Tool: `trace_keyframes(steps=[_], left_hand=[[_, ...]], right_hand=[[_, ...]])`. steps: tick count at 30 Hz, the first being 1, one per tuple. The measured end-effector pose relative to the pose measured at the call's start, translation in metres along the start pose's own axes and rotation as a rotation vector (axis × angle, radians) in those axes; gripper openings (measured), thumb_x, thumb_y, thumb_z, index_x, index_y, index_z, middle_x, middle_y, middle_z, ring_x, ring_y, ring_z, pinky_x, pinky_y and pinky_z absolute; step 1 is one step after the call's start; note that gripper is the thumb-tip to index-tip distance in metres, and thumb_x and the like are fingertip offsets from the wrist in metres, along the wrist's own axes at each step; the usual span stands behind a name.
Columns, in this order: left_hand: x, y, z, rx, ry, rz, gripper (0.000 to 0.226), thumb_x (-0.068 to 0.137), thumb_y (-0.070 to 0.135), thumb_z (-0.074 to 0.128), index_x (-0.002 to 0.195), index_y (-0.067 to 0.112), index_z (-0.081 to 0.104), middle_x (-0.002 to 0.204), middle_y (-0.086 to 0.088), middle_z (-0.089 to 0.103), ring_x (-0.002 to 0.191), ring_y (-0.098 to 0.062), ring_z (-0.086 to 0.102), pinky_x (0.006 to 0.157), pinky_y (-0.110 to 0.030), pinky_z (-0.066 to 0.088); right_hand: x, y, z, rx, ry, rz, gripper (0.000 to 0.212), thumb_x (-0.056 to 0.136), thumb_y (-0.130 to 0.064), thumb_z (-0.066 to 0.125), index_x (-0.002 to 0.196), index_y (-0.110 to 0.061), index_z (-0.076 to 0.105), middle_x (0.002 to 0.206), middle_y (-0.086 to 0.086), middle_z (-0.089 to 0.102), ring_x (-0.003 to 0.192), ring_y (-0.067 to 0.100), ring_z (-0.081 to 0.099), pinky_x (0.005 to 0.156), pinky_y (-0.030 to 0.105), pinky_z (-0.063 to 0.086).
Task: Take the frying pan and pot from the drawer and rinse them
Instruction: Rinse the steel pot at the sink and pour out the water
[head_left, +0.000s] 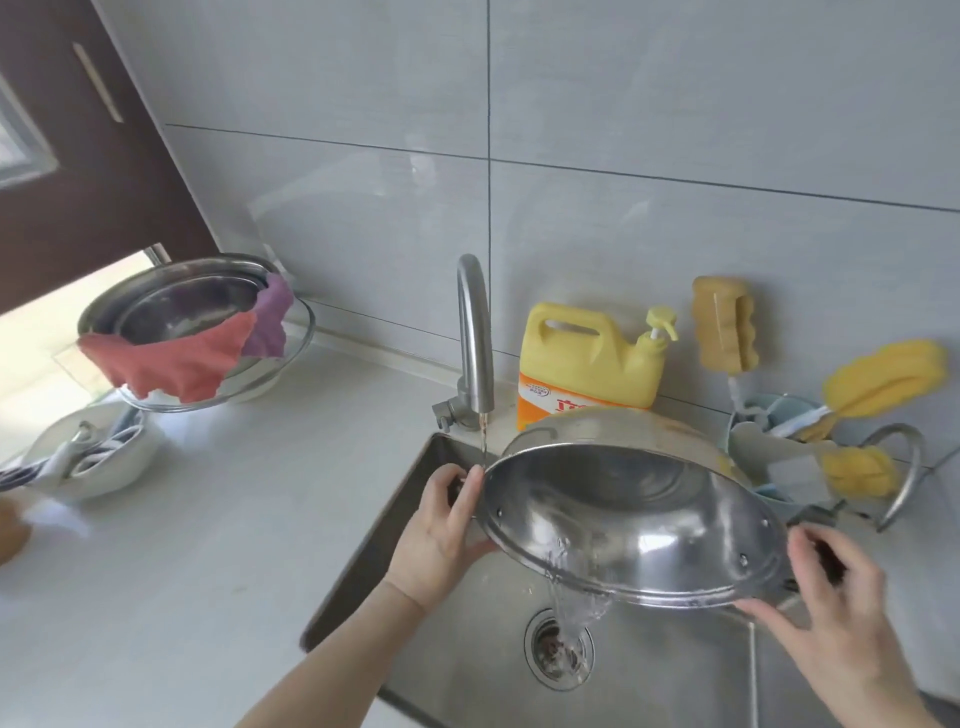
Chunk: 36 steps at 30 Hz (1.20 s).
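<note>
A shiny steel pot (634, 514) is tilted steeply over the sink (467, 670), its mouth facing me. Water pours off its lower rim onto the drain (558, 649). My left hand (441, 530) grips the pot's left handle, fingers curled round it. On the opposite side my right hand (831, 603) holds the dark right handle. The tap (475, 338) stands behind the pot's left edge and a thin stream runs from its spout. No frying pan is in view.
A yellow detergent jug (587, 358) stands behind the pot. Sponges and brushes (857, 415) fill a holder at the right. On the left counter sit a steel bowl with red and purple cloths (192, 332) and a white bowl of utensils (88, 457).
</note>
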<state>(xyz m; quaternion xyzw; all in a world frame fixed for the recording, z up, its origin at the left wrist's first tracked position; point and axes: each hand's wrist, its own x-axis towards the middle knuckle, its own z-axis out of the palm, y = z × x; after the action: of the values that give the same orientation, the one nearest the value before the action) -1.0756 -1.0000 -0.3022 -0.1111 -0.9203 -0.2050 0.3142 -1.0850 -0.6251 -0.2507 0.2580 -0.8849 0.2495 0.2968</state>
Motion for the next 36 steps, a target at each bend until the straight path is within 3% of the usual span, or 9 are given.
trace_keyframes(steps=[7, 10, 12, 16, 21, 27, 30, 33, 36], left_hand=[[0.048, 0.035, -0.015, -0.017, 0.302, 0.210, 0.103, 0.060, 0.022, 0.092, 0.133, 0.014, 0.019, 0.114, -0.016, 0.037, 0.093, -0.030, 0.047, 0.080, -0.033, 0.047], [0.055, 0.042, -0.019, -0.019, 0.333, 0.243, 0.098, 0.063, 0.023, 0.087, 0.132, 0.014, 0.019, 0.114, -0.016, 0.037, 0.091, -0.030, 0.046, 0.079, -0.033, 0.045], [0.054, 0.040, -0.015, -0.016, 0.296, 0.217, 0.100, 0.061, 0.024, 0.089, 0.133, 0.014, 0.019, 0.114, -0.016, 0.037, 0.091, -0.029, 0.047, 0.076, -0.032, 0.048], [0.035, 0.030, 0.001, -0.067, 0.010, 0.047, 0.125, 0.055, 0.036, 0.096, 0.148, 0.017, 0.015, 0.121, -0.013, 0.037, 0.102, -0.028, 0.050, 0.077, -0.035, 0.056], [0.031, 0.006, 0.006, -0.212, -0.684, -0.218, 0.145, 0.058, 0.041, 0.092, 0.144, 0.053, -0.024, 0.126, 0.003, 0.026, 0.105, -0.019, 0.051, 0.094, -0.032, 0.049], [0.056, -0.040, -0.023, -0.180, -1.224, -0.356, 0.143, 0.053, 0.043, 0.093, 0.143, 0.061, -0.017, 0.137, 0.001, 0.030, 0.122, -0.024, 0.049, 0.109, -0.041, 0.039], [0.073, -0.067, -0.052, -0.230, -1.396, -0.401, 0.139, 0.049, 0.048, 0.094, 0.145, 0.061, -0.006, 0.139, 0.008, 0.045, 0.090, -0.010, 0.069, 0.082, -0.033, 0.056], [0.093, -0.077, -0.091, -0.160, -1.450, -0.398, 0.123, 0.062, 0.034, 0.092, 0.149, 0.050, 0.007, 0.129, 0.010, 0.050, 0.073, 0.004, 0.063, 0.068, -0.025, 0.055], [0.100, -0.079, -0.129, -0.001, -1.342, -0.367, 0.128, 0.058, 0.043, 0.093, 0.142, 0.060, -0.003, 0.125, 0.007, 0.039, 0.091, -0.007, 0.051, 0.089, -0.032, 0.052]], right_hand=[[0.042, -0.011, -0.065, -0.176, 0.214, -0.179, 0.041, 0.097, -0.039, 0.051, 0.100, 0.001, 0.044, 0.102, 0.026, 0.040, 0.107, -0.001, 0.045, 0.106, 0.009, 0.028], [0.045, -0.013, -0.075, -0.244, 0.236, -0.176, 0.041, 0.097, -0.039, 0.049, 0.098, 0.001, 0.043, 0.099, 0.025, 0.041, 0.079, 0.018, 0.042, 0.100, 0.020, 0.036], [0.041, -0.010, -0.071, -0.230, 0.211, -0.124, 0.043, 0.097, -0.041, 0.049, 0.099, 0.002, 0.044, 0.102, 0.028, 0.042, 0.082, 0.013, 0.041, 0.108, 0.009, 0.028], [0.023, 0.002, -0.050, -0.129, 0.021, 0.025, 0.060, 0.095, -0.053, 0.047, 0.128, -0.003, 0.043, 0.119, 0.030, 0.037, 0.119, 0.007, 0.042, 0.111, 0.007, 0.022], [0.007, 0.022, -0.025, 0.081, -0.613, 0.489, 0.143, 0.047, -0.021, 0.099, 0.144, -0.063, 0.002, 0.131, -0.010, 0.030, 0.089, 0.007, 0.050, 0.087, 0.000, 0.035], [0.030, 0.015, 0.014, 0.336, -1.016, 0.565, 0.132, 0.045, -0.037, 0.091, 0.139, -0.067, 0.004, 0.138, -0.015, 0.034, 0.122, 0.002, 0.042, 0.098, 0.013, 0.040], [0.039, 0.003, 0.039, 0.466, -1.148, 0.619, 0.128, 0.048, -0.035, 0.091, 0.144, -0.062, 0.012, 0.148, -0.017, 0.034, 0.135, 0.005, 0.034, 0.107, 0.025, 0.039], [0.041, -0.018, 0.064, 0.552, -1.162, 0.690, 0.126, 0.049, -0.028, 0.090, 0.149, -0.051, 0.017, 0.142, -0.015, 0.041, 0.125, 0.013, 0.051, 0.094, 0.029, 0.053], [0.036, -0.043, 0.088, 0.606, -1.070, 0.659, 0.128, 0.048, -0.029, 0.091, 0.146, -0.058, 0.014, 0.142, -0.016, 0.038, 0.128, 0.004, 0.044, 0.105, 0.031, 0.045]])
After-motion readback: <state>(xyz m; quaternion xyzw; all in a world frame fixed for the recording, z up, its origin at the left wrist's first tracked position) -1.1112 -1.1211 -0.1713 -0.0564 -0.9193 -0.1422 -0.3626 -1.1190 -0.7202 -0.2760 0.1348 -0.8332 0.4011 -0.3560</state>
